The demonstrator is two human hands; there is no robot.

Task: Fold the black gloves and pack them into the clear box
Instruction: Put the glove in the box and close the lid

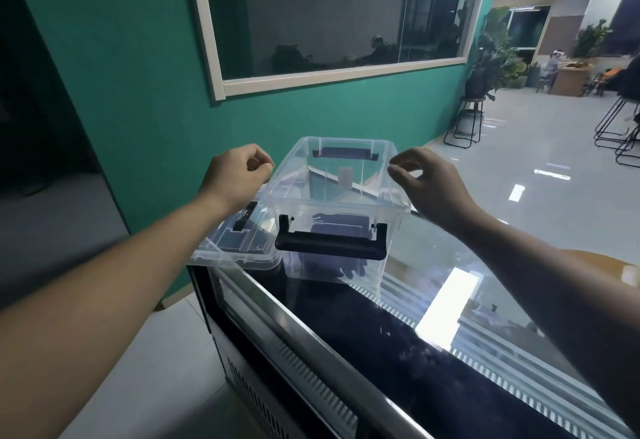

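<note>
The clear box [394, 230] stands open on a glass-topped cabinet, with a black handle on its near end and another on its far end. The black gloves [337, 230] lie inside on its bottom, seen through the wall. My left hand [239, 173] hovers by the box's left rim, fingers curled closed with nothing visible in them. My right hand [429, 182] is at the right rim, fingers bent and apart, fingertips close to the edge. Whether either hand touches the rim is unclear.
The clear lid [235, 241] lies flat to the left of the box, partly over the cabinet's corner. The cabinet's glass top [433, 327] stretches toward me, with a metal front rail [311, 341]. A teal wall stands behind; stools and plants are at the far right.
</note>
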